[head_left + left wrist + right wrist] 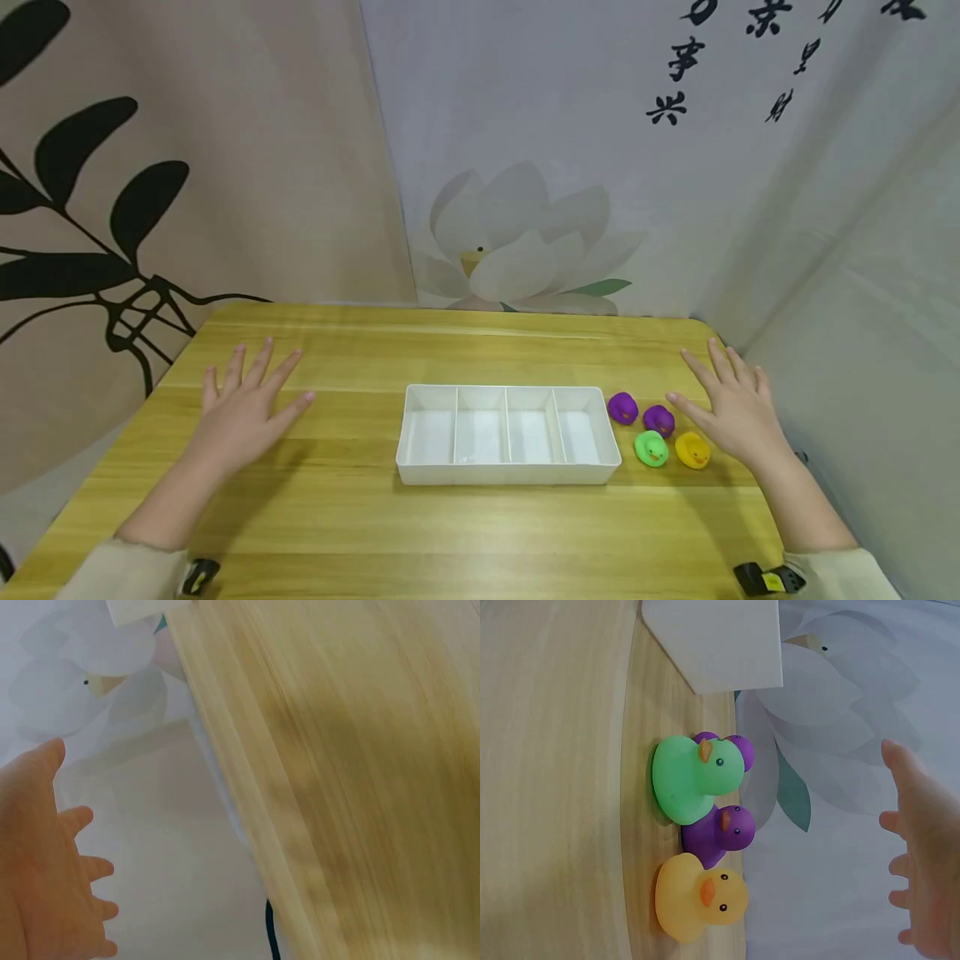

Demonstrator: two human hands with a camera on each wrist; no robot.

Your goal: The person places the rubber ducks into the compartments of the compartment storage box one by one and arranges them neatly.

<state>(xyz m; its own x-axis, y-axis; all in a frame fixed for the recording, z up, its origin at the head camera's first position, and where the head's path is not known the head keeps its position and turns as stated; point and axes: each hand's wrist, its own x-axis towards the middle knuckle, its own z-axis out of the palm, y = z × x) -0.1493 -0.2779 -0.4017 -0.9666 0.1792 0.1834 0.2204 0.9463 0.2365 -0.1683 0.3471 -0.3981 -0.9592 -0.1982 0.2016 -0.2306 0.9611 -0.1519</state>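
My left hand is spread above the left part of the table, fingers straight, holding nothing. On the other side my right hand hovers with spread fingers, just right of the rubber ducks. A green rubber duck and a yellow rubber duck sit nearest the front. Behind them are two purple rubber ducks, one close to the tray and the other farther right. A white tray with several compartments stands left of the ducks, with nothing inside. In the right wrist view, the green duck partly hides one purple duck.
The wooden table carries the tray and the ducks. Behind its far edge hangs a pale curtain with a printed flower and dark characters. Another curtain with black leaves is at the left.
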